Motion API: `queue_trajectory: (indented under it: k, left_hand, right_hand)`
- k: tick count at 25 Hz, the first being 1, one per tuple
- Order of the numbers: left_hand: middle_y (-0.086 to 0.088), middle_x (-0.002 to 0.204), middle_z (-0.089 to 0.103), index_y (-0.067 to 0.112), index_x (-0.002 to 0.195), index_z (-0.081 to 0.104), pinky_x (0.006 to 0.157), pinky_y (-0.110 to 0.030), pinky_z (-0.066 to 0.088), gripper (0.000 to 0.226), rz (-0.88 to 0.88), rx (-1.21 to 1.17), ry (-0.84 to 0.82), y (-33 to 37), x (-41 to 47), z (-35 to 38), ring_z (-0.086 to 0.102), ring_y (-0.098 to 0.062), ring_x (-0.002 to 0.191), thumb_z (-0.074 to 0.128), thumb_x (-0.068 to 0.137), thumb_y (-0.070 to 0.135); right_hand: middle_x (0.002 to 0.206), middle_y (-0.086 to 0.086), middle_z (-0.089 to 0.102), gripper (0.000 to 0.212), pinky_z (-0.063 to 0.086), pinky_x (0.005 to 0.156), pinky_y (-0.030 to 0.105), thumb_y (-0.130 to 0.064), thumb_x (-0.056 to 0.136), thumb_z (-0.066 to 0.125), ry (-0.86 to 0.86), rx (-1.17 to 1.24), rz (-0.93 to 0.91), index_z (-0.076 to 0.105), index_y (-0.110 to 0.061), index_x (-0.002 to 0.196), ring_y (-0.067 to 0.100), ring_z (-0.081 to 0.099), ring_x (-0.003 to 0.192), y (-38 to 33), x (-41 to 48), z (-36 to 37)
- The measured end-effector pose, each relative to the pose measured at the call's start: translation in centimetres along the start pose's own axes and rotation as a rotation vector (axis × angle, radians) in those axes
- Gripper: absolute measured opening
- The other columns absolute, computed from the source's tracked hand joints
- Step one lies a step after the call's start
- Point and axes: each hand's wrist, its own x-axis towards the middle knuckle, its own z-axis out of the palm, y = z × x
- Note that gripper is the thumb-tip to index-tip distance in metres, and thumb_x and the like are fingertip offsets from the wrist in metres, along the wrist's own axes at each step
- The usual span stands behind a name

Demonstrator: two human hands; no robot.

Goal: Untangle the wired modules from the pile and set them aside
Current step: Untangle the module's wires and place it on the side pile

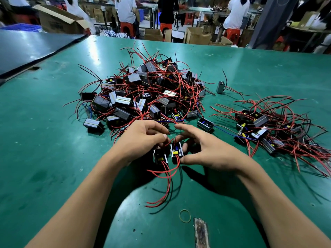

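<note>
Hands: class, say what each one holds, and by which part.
Left hand grips the left module by its upper end; right hand pinches the right module by its right side.

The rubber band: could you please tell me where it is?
Head view: the rubber band lies on the green table, bottom centre, just left of a scuffed patch.

Head camera | wide-angle, faces forward and down | close over the green table point(53, 140) | pile of wired modules point(148, 93) dead ahead, cardboard boxes point(197, 35) beyond it
</note>
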Motion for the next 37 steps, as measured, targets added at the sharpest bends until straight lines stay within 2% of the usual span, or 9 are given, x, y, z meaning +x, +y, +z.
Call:
queue_trajectory:
  k: [2,5,9,17,23,27,31,33,37]
  left_hand:
    - [-0.007,0.078,0.076,0.019,0.093,0.074,0.076,-0.029,0.055,0.011,0.021,0.049,-0.005,-0.1,-0.1,0.1,0.067,-0.012,0.069,0.070,0.088,0.010]
    - [-0.002,0.079,0.076,0.022,0.092,0.075,0.075,-0.028,0.055,0.009,0.048,0.090,-0.026,-0.1,-0.2,0.3,0.068,-0.010,0.071,0.073,0.086,0.015]
    - [-0.001,0.075,0.075,0.024,0.086,0.076,0.061,-0.022,0.053,0.003,0.071,0.142,-0.012,0.0,-0.3,0.5,0.066,-0.009,0.064,0.073,0.086,0.022]
    - [-0.007,0.072,0.072,0.027,0.082,0.075,0.058,-0.021,0.050,0.008,0.059,0.152,0.001,-0.1,-0.2,0.4,0.062,-0.009,0.059,0.071,0.087,0.022]
    - [-0.006,0.074,0.073,0.027,0.082,0.075,0.055,-0.017,0.049,0.009,0.059,0.177,0.013,0.0,-0.3,0.5,0.061,-0.008,0.058,0.070,0.088,0.022]
    - [-0.003,0.076,0.075,0.025,0.086,0.076,0.061,-0.021,0.051,0.008,0.081,0.176,0.004,0.2,-0.4,0.7,0.065,-0.009,0.063,0.070,0.089,0.020]
    - [-0.002,0.080,0.076,0.025,0.091,0.078,0.070,-0.030,0.057,0.009,0.063,0.186,-0.042,0.2,-0.5,0.6,0.072,-0.021,0.077,0.070,0.090,0.023]
    - [-0.001,0.082,0.077,0.025,0.091,0.078,0.075,-0.033,0.057,0.008,0.061,0.175,-0.056,0.1,-0.5,0.7,0.072,-0.022,0.081,0.070,0.090,0.024]
    - [-0.003,0.079,0.076,0.022,0.087,0.076,0.066,-0.027,0.052,0.006,0.053,0.147,-0.038,0.0,-0.4,1.0,0.066,-0.010,0.065,0.071,0.090,0.023]
  right_hand:
    - [0.110,-0.002,0.066,0.054,0.053,0.087,0.022,0.006,0.089,0.067,0.015,0.114,0.014,0.053,-0.018,0.136,0.006,0.062,0.087,0.1,0.1,-0.3]
    - [0.097,-0.004,0.074,0.021,0.051,0.081,0.018,-0.008,0.094,0.067,0.117,0.067,-0.030,0.070,-0.016,0.113,0.004,0.066,0.085,0.1,0.4,0.0]
    - [0.087,-0.006,0.077,0.007,0.053,0.079,0.024,-0.020,0.091,0.072,0.193,-0.013,-0.053,0.076,-0.026,0.094,0.001,0.065,0.077,0.2,0.5,0.8]
    - [0.076,-0.007,0.073,0.004,0.048,0.071,0.020,-0.017,0.089,0.074,0.232,0.061,-0.043,0.075,-0.020,0.087,0.002,0.062,0.069,0.3,0.6,1.3]
    - [0.077,-0.006,0.075,0.005,0.053,0.071,0.027,-0.019,0.085,0.079,0.336,0.005,-0.088,0.076,-0.022,0.085,0.005,0.064,0.068,0.2,0.4,1.7]
    - [0.075,-0.011,0.073,0.008,0.048,0.062,0.021,-0.020,0.083,0.081,0.387,-0.013,-0.118,0.074,-0.023,0.083,0.004,0.060,0.060,0.3,0.3,1.8]
    - [0.075,-0.010,0.073,0.008,0.046,0.059,0.021,-0.021,0.082,0.082,0.425,-0.016,-0.141,0.074,-0.024,0.083,0.007,0.058,0.059,0.4,0.3,1.8]
    - [0.073,-0.010,0.072,0.006,0.044,0.058,0.019,-0.022,0.083,0.080,0.425,0.002,-0.137,0.074,-0.025,0.084,0.006,0.057,0.058,0.4,0.3,1.7]
    - [0.064,-0.015,0.067,0.007,0.041,0.055,0.016,-0.022,0.084,0.079,0.433,0.021,-0.119,0.073,-0.024,0.082,0.004,0.053,0.053,0.5,0.3,1.9]
